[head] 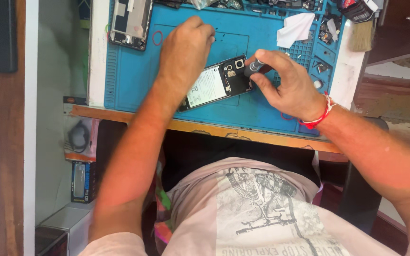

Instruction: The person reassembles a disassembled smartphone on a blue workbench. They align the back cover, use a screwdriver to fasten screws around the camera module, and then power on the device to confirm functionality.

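Head view: a person's two bare arms reach over a blue mat (134,76) on the tabletop (214,129).
Boxes: small dark blue package (82,181) low at far left, beside the tabletop.
Left hand (183,52): knuckles up, fingers curled shut, pressing the phone's left end.
Opened phone (219,84): lies mid-mat, long axis slanting up to the right, camera end rightward, white label on battery.
Right hand (285,85): grip closed around a dark screwdriver (253,67) touching the camera end; red wristband (322,114).
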